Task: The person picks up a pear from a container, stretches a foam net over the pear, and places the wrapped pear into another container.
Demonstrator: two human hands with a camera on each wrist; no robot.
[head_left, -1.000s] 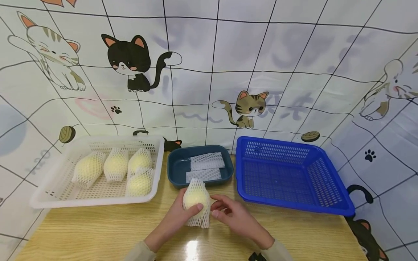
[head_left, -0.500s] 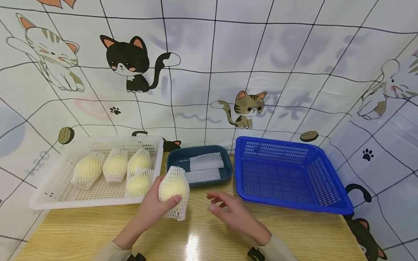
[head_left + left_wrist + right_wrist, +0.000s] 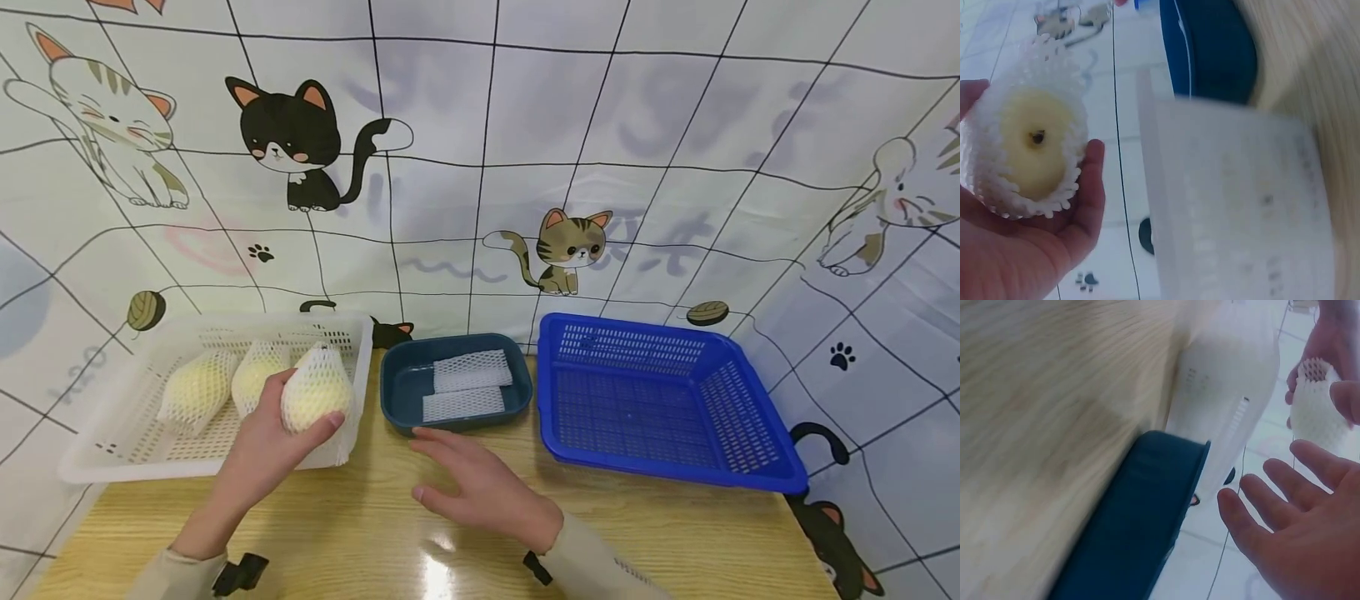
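In the head view my left hand (image 3: 258,450) grips a pale yellow pear (image 3: 318,396) sleeved in white foam netting, above the right part of the white basket (image 3: 168,471). The left wrist view shows the sleeve's open end, with the bare pear (image 3: 1035,144) and its dark end visible inside. Two more sleeved pears (image 3: 198,387) lie in the basket at the left; whatever lies beneath the held one is hidden. My right hand (image 3: 480,487) is held with fingers extended in front of the teal tray (image 3: 401,400), holding nothing.
Flat white foam net sleeves (image 3: 471,371) lie inside the teal tray. A blue plastic basket (image 3: 645,471) stands to the right on the wooden table (image 3: 615,533). Behind everything hangs a cat-print cloth (image 3: 442,192).
My left hand has carried the sleeved pear leftward from the table's middle to over the white basket. My right hand has let go of the sleeve's side and shifted slightly left.
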